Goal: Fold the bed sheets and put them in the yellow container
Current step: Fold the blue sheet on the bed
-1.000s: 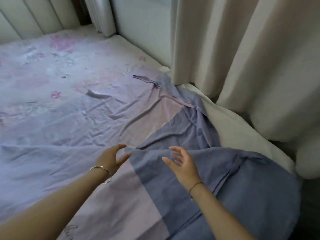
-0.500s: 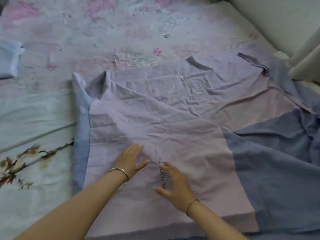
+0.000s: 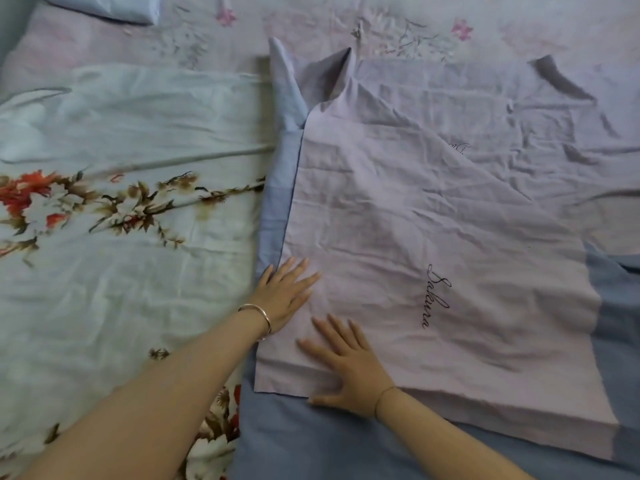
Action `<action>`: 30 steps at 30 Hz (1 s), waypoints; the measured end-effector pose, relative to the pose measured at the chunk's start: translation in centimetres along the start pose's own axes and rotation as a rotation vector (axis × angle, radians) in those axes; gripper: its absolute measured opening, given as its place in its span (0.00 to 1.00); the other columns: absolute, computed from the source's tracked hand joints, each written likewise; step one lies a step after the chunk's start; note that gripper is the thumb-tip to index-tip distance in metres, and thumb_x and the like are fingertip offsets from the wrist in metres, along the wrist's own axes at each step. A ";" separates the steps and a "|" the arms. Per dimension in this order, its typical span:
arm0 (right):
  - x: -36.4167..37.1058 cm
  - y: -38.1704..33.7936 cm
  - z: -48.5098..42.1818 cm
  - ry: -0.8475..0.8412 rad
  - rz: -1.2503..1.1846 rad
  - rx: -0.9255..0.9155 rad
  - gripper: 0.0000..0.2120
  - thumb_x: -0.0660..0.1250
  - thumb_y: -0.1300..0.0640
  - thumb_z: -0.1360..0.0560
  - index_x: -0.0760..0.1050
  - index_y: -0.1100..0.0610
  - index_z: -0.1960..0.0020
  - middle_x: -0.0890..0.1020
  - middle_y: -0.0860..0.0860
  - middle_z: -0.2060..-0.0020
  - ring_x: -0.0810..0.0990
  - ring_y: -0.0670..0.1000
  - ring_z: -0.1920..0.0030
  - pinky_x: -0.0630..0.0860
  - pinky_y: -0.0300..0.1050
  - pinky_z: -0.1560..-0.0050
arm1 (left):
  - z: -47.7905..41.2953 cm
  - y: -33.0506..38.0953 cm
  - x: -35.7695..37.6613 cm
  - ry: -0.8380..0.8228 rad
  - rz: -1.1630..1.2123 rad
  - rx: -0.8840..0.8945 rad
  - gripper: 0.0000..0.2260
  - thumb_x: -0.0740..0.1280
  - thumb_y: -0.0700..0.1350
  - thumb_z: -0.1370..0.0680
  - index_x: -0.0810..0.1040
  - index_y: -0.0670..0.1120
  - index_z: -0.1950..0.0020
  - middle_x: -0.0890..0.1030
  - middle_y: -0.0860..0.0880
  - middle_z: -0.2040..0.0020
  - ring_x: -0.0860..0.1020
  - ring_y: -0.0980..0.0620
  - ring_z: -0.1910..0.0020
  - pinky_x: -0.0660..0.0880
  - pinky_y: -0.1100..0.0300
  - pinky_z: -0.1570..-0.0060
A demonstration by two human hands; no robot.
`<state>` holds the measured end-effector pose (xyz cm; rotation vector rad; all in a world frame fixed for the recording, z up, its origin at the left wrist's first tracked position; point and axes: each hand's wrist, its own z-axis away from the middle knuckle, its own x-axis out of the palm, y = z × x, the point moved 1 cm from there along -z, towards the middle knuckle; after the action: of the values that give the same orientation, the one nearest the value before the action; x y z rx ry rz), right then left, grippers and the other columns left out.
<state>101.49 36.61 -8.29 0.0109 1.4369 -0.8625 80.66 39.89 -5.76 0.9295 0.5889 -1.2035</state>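
Slid left since half a second ago across the folded lilac sheet (image 3: pixel 415 220), spread on the bed (image 3: pixel 311 19) beside a floral sheet (image 3: pixel 121 202): left hand (image 3: pixel 284 292) and right hand (image 3: pixel 343 365), fingers straight and flat, grasping nothing, apparently smoothing creases for an even fold. Printed in script lettering (image 3: pixel 437 296): "Sakura". No yellow container in view.

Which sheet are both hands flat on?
The lilac sheet with cursive lettering: left hand and right hand lie flat on it. The pale blue floral sheet beside it has neither.
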 end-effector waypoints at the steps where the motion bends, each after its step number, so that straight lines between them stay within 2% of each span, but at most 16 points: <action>1: 0.1 -0.1 -0.2 0.013 0.061 -0.018 0.41 0.60 0.28 0.33 0.52 0.39 0.25 0.53 0.50 0.23 0.46 0.55 0.24 0.43 0.57 0.29 | -0.1 -0.2 -0.1 -0.005 0.028 0.011 0.44 0.19 0.70 0.39 0.44 0.63 0.25 0.42 0.57 0.23 0.40 0.55 0.24 0.39 0.51 0.28; 3: 0.3 -0.3 -0.4 0.029 0.097 -0.062 0.37 0.60 0.30 0.31 0.57 0.40 0.26 0.58 0.53 0.24 0.53 0.58 0.25 0.49 0.60 0.29 | -0.2 -0.3 -0.4 -0.033 0.074 0.021 0.32 0.28 0.65 0.27 0.47 0.62 0.25 0.44 0.57 0.23 0.41 0.55 0.24 0.40 0.52 0.27; 5: 0.5 -0.5 -0.5 0.042 0.087 -0.117 0.30 0.61 0.33 0.30 0.67 0.42 0.30 0.63 0.53 0.26 0.60 0.58 0.26 0.55 0.60 0.28 | -0.2 -0.4 -0.8 -0.061 0.107 0.004 0.21 0.39 0.56 0.18 0.49 0.61 0.25 0.45 0.56 0.23 0.42 0.56 0.24 0.41 0.53 0.26; 7: 0.5 -0.8 -0.7 0.082 0.060 -0.128 0.20 0.61 0.38 0.28 0.77 0.43 0.40 0.69 0.52 0.30 0.68 0.56 0.30 0.64 0.57 0.31 | -0.2 -0.2 -1.1 -0.069 0.156 -0.008 0.20 0.41 0.52 0.17 0.51 0.61 0.25 0.46 0.56 0.23 0.43 0.56 0.24 0.41 0.53 0.27; 9: 0.1 -1.4 -1.3 0.082 -0.029 -0.080 0.13 0.61 0.41 0.29 0.82 0.42 0.52 0.76 0.49 0.35 0.75 0.54 0.35 0.71 0.57 0.37 | -0.3 -0.3 -1.3 -0.073 0.205 -0.021 0.19 0.42 0.52 0.17 0.54 0.60 0.25 0.48 0.56 0.23 0.44 0.56 0.24 0.42 0.54 0.27; 11: -0.2 -1.6 -1.8 0.079 -0.098 -0.024 0.12 0.61 0.43 0.30 0.83 0.42 0.58 0.79 0.47 0.39 0.78 0.52 0.38 0.72 0.57 0.40 | -0.6 -0.6 -1.4 -0.077 0.240 -0.036 0.19 0.42 0.51 0.17 0.57 0.59 0.25 0.50 0.56 0.23 0.46 0.55 0.24 0.43 0.54 0.27; 13: -0.7 -1.6 -2.1 0.045 -0.207 0.034 0.10 0.64 0.47 0.28 0.84 0.47 0.58 0.79 0.47 0.39 0.75 0.49 0.37 0.67 0.49 0.34 | -0.8 -0.6 -1.7 -0.076 0.304 -0.034 0.20 0.43 0.52 0.17 0.62 0.56 0.27 0.55 0.55 0.23 0.48 0.55 0.24 0.45 0.54 0.27; 15: -2.0 -1.4 -2.3 0.015 -0.427 0.177 0.07 0.68 0.55 0.26 0.84 0.54 0.55 0.80 0.48 0.40 0.72 0.44 0.37 0.62 0.37 0.33 | -0.7 -0.3 -2.5 -0.055 0.532 -0.086 0.22 0.45 0.55 0.17 0.73 0.52 0.32 0.68 0.53 0.28 0.57 0.56 0.26 0.52 0.57 0.27; 17: -3.9 -0.7 -2.6 0.012 -0.682 0.366 0.05 0.69 0.59 0.26 0.83 0.59 0.53 0.83 0.47 0.49 0.77 0.39 0.47 0.69 0.31 0.42 | -0.4 0.0 -3.3 -0.039 0.741 -0.135 0.24 0.47 0.58 0.19 0.78 0.51 0.39 0.77 0.54 0.36 0.69 0.58 0.32 0.60 0.62 0.33; 19: -6.1 0.3 -2.6 0.067 -0.892 0.529 0.04 0.69 0.62 0.26 0.83 0.59 0.55 0.83 0.41 0.63 0.77 0.33 0.62 0.71 0.27 0.55 | -0.4 0.1 -3.8 -0.003 0.808 -0.165 0.25 0.47 0.60 0.20 0.80 0.50 0.42 0.79 0.55 0.40 0.75 0.58 0.39 0.64 0.65 0.39; 21: -7.8 2.1 -2.4 0.174 -1.106 0.705 0.05 0.67 0.64 0.25 0.81 0.58 0.56 0.80 0.39 0.72 0.74 0.36 0.67 0.71 0.28 0.63 | -0.5 0.3 -4.1 0.048 0.899 -0.236 0.25 0.50 0.63 0.21 0.80 0.49 0.45 0.79 0.54 0.46 0.75 0.57 0.47 0.65 0.65 0.44; 23: -9.1 3.9 -1.9 0.305 -1.390 0.920 0.06 0.65 0.62 0.23 0.81 0.58 0.54 0.81 0.44 0.72 0.76 0.45 0.65 0.75 0.34 0.64 | -0.7 0.1 -4.1 0.145 0.884 -0.248 0.25 0.55 0.71 0.29 0.77 0.52 0.54 0.76 0.52 0.57 0.72 0.55 0.56 0.67 0.62 0.54; 24: -9.9 4.5 -1.5 0.357 -1.495 0.983 0.07 0.64 0.59 0.22 0.80 0.58 0.53 0.82 0.47 0.70 0.76 0.47 0.66 0.76 0.36 0.64 | -0.8 0.1 -4.0 0.181 0.804 -0.210 0.24 0.59 0.71 0.32 0.75 0.51 0.60 0.74 0.53 0.61 0.70 0.55 0.60 0.66 0.61 0.58; 26: -10.9 5.3 -0.9 0.373 -1.568 0.988 0.12 0.62 0.51 0.21 0.80 0.57 0.52 0.83 0.50 0.65 0.77 0.48 0.65 0.76 0.39 0.61 | -1.4 0.7 -3.9 0.187 0.650 -0.132 0.17 0.67 0.61 0.29 0.70 0.50 0.68 0.69 0.54 0.70 0.68 0.54 0.66 0.64 0.59 0.64; 28: -11.2 5.1 -0.7 0.247 -1.484 0.934 0.17 0.60 0.42 0.23 0.80 0.53 0.49 0.84 0.49 0.58 0.79 0.48 0.59 0.76 0.43 0.53 | -2.1 1.6 -4.3 0.233 0.626 -0.084 0.16 0.67 0.57 0.27 0.70 0.49 0.68 0.70 0.52 0.71 0.68 0.54 0.68 0.65 0.57 0.65; 30: -11.8 4.7 -0.9 0.143 -1.259 0.865 0.13 0.67 0.45 0.25 0.79 0.51 0.47 0.84 0.47 0.54 0.81 0.48 0.53 0.78 0.41 0.50 | -3.0 3.0 -5.4 0.283 0.681 -0.054 0.17 0.67 0.58 0.27 0.74 0.44 0.63 0.75 0.45 0.67 0.70 0.52 0.66 0.68 0.57 0.63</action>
<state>104.41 46.33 -0.64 -0.2016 0.9825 -2.5029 82.22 45.49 -2.07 1.1412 0.4645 -0.4489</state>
